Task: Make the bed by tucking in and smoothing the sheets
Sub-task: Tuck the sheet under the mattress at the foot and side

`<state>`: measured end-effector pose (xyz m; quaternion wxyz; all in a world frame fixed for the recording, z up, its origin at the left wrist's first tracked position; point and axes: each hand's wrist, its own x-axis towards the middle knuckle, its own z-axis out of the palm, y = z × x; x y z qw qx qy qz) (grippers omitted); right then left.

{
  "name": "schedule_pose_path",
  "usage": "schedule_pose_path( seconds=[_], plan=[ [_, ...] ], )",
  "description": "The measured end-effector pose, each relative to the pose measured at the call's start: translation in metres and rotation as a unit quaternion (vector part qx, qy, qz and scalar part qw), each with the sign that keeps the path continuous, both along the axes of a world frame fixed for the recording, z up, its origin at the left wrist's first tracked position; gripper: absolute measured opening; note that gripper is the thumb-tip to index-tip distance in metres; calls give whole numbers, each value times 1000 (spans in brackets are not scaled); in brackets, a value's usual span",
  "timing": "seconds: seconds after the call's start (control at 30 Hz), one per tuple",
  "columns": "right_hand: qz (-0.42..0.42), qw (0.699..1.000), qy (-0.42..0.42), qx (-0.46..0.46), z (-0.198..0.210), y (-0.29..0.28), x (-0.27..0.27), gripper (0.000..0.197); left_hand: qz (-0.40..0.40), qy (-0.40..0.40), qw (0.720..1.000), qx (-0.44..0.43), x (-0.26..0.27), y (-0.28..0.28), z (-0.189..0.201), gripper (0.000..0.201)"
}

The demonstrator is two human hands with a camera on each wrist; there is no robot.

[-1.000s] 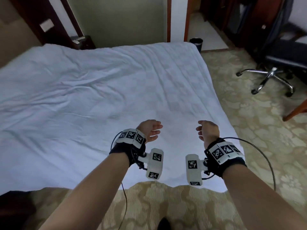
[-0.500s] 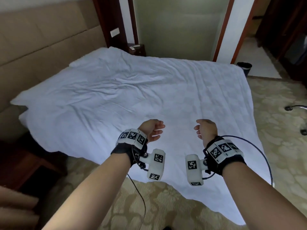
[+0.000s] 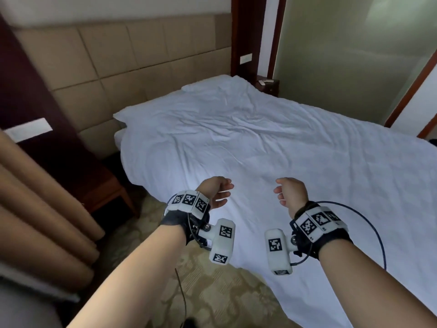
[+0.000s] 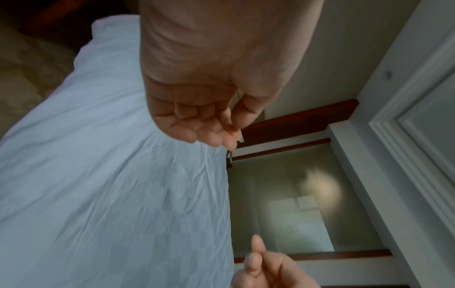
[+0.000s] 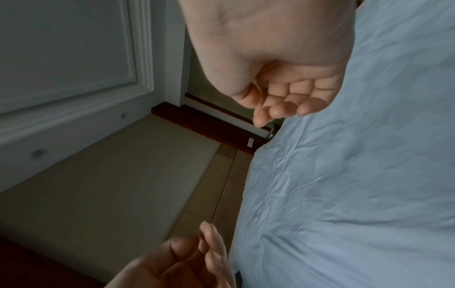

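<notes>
A wrinkled white sheet covers the whole bed and hangs over its near edge towards the floor. My left hand hovers above the near side of the sheet, fingers loosely curled and holding nothing; the same hand shows an empty palm in the left wrist view. My right hand hangs level with it a short way to the right, also loosely curled and empty, as the right wrist view confirms. Neither hand touches the sheet.
A padded beige headboard stands at the far left end of the bed. A dark nightstand and tan curtains are on my left. Patterned carpet lies below my arms. A small bedside table stands at the far corner.
My view has swung left, from the bed's foot and the office chair to the headboard end. Both hands have kept the same loose, empty pose in front of me.
</notes>
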<state>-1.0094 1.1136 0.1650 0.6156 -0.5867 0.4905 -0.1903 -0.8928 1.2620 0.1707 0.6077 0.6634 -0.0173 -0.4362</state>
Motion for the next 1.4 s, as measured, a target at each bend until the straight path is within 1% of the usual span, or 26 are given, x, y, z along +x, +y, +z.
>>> schedule_pose_path(
  seconds=[0.07, 0.17, 0.23, 0.37, 0.47, 0.53, 0.63, 0.77, 0.87, 1.07, 1.17, 1.27, 1.4],
  plan=[
    [25, 1000, -5, -1, 4, 11, 26, 11, 15, 0, 1000, -2, 19, 13, 1, 21],
    [62, 998, -13, -12, 12, 29, 77, 9, 38, -12, 999, -8, 64, 34, 5, 21],
    [91, 996, -13, -13, 13, 44, 114, 15, 48, -18, 999, -13, 96, 48, 8, 21],
    [134, 991, 1, -5, 8, 77, 191, 17, 60, -17, 998, -3, 169, 82, 9, 21],
    [166, 986, 5, -25, 7, 103, 253, 16, 80, -17, 997, 2, 229, 109, 5, 21],
    [178, 983, 5, -39, 8, 118, 284, 17, 88, -10, 996, 8, 259, 128, 0, 22],
    [183, 983, 4, -32, 1, 139, 329, 23, 102, 8, 995, 12, 305, 156, -9, 22],
    [183, 983, 9, -22, -9, 159, 381, 19, 138, 21, 990, 16, 360, 185, -14, 23],
    [167, 986, 15, -12, -18, 166, 410, 13, 146, 32, 988, 21, 388, 195, -21, 23],
    [156, 987, 31, -5, -32, 166, 474, 12, 149, 20, 988, 35, 451, 199, -24, 24],
    [167, 985, 42, -7, -44, 158, 520, 11, 158, 20, 987, 36, 491, 198, -28, 24],
    [179, 983, 48, 0, -54, 152, 568, 17, 182, 17, 982, 53, 533, 196, -35, 24],
    [201, 978, 54, 6, -55, 142, 641, 23, 214, 8, 974, 77, 599, 189, -39, 23]
  ],
)
